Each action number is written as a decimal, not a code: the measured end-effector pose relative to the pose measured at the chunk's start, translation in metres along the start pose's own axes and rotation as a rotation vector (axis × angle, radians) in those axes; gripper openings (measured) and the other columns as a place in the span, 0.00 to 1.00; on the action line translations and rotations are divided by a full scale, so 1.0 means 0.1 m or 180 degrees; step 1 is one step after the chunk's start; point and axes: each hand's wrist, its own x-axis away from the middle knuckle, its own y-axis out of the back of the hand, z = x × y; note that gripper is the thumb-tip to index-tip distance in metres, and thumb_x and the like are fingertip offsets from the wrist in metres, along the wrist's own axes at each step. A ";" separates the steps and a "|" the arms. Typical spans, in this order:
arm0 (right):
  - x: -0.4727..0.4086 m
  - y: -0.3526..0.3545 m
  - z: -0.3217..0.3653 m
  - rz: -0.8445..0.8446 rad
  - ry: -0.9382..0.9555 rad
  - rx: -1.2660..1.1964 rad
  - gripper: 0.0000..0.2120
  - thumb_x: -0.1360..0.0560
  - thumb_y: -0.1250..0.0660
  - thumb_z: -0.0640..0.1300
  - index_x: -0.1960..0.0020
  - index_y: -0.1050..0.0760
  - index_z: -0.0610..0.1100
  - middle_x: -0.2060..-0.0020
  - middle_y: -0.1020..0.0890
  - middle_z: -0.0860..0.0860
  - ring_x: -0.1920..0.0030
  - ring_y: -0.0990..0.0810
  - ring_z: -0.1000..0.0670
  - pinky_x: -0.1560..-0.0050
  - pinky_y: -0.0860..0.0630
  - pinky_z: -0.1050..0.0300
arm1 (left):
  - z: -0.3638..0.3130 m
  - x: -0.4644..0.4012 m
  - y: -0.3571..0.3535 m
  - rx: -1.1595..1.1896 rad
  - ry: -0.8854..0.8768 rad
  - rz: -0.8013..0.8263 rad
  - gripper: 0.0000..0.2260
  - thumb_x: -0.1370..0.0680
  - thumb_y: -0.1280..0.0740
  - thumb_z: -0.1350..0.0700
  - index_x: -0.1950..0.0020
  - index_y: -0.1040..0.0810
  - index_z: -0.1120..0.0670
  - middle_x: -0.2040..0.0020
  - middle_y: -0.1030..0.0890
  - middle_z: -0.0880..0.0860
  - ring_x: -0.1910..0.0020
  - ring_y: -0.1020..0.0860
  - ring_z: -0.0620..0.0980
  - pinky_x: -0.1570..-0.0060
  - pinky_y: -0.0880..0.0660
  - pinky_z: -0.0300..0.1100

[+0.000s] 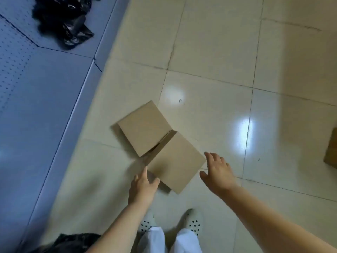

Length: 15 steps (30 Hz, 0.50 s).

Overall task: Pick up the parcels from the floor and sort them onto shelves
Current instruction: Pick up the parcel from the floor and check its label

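Near box between open grips, ungrasped.

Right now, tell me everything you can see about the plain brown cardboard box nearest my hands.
The nearer plain brown cardboard box lies flat on the glossy cream tiled floor, turned diagonally, closed, unmarked. Its far edge abuts a second similar box. The left hand reaches its near-left corner; the right hand, fingers spread, reaches its right corner.

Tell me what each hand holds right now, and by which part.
Nothing is held. The left hand and right hand reach, fingers spread, toward opposite corners of the nearer cardboard box on the floor.
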 end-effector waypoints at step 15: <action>-1.78 -1.26 -0.38 0.0041 -0.0284 -0.0261 0.25 0.25 0.41 0.43 0.29 0.41 0.41 0.33 0.32 0.42 0.35 0.32 0.41 0.37 0.34 0.48 | 0.76 -1.28 -1.32 0.0926 0.0696 0.0396 0.33 0.25 0.36 0.50 0.25 0.47 0.56 0.27 0.38 0.59 0.30 0.36 0.58 0.36 0.35 0.49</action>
